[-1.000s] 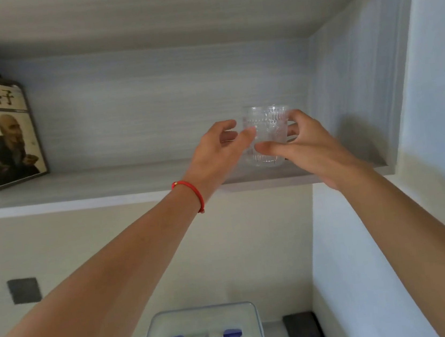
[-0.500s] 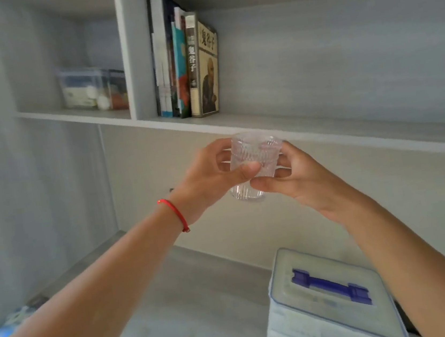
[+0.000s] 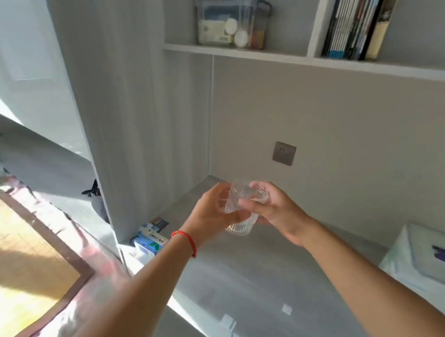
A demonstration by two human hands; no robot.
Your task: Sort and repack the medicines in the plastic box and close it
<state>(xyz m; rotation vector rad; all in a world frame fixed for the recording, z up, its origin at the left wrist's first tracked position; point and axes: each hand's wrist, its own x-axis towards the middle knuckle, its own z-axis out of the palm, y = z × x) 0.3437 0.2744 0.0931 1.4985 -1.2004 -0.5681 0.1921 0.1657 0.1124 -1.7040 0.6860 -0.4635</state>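
My left hand and right hand together grip a clear ribbed glass, now lowered from shelf height to just above the grey bench. The closed plastic box with its purple handle has slid to the frame's right edge. Medicine cartons and a bed have come into view at left.

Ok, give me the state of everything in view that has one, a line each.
Clear cup: tilted, off the desk, empty as far as I can tell.
Left hand: fingers shut on the clear cup.
Right hand: fingers shut on the clear cup.
Plastic box: lid on, purple handle flat.
Shelf container: lid on, items inside.
Medicine packs: lying at the desk's left end.
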